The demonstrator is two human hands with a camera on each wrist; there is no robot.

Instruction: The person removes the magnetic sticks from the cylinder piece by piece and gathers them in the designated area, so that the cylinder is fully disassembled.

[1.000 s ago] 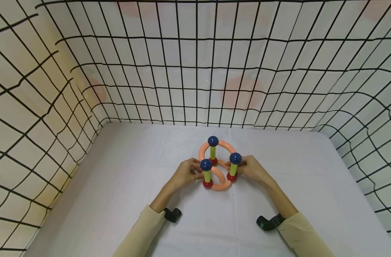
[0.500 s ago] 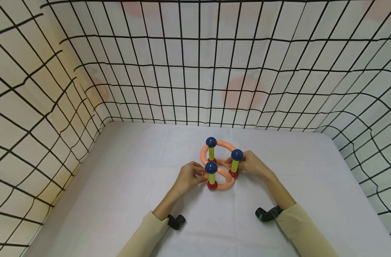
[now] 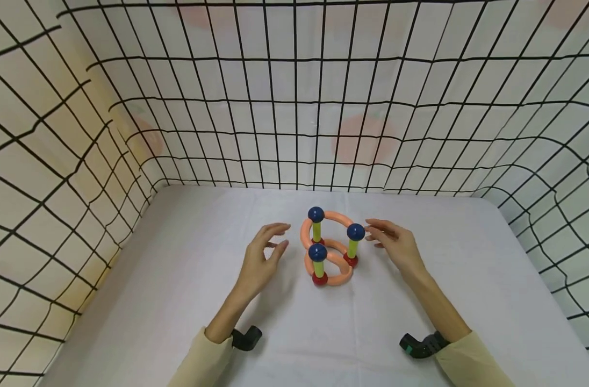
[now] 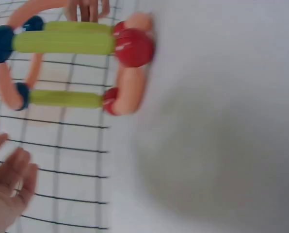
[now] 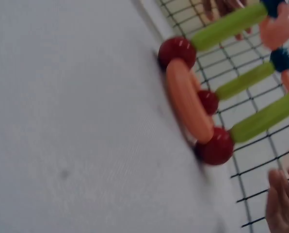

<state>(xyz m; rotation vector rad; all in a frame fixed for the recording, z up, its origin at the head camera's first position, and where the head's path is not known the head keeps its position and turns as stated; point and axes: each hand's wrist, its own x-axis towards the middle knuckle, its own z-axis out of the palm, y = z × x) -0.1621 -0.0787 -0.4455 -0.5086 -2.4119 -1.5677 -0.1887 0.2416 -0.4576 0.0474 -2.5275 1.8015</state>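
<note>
A magnetic ball-and-stick toy frame (image 3: 352,250) stands upright on the white cloth. Three red balls (image 4: 135,47) form its foot, joined by orange curved sticks (image 5: 185,99). Lime green straight sticks (image 4: 64,42) rise from them to three blue balls (image 3: 317,252), which more orange curves link into a top ring. My left hand (image 3: 257,266) is off to the left of the frame, fingers spread and holding nothing. On the other side my right hand (image 3: 398,247) is near the right blue ball, its fingers loosely bent around nothing.
A white cloth (image 3: 178,301) covers the table. Black wire mesh (image 3: 294,97) rises along its back and both sides, with pale printed fabric behind. Each wrist wears a small black camera (image 3: 246,338) near a beige sleeve (image 3: 202,357).
Both hands have let go of the toy frame and drawn away, the left leftwards and the right rightwards. The near part of the frame shifted slightly right earlier, and it now stands by itself.
</note>
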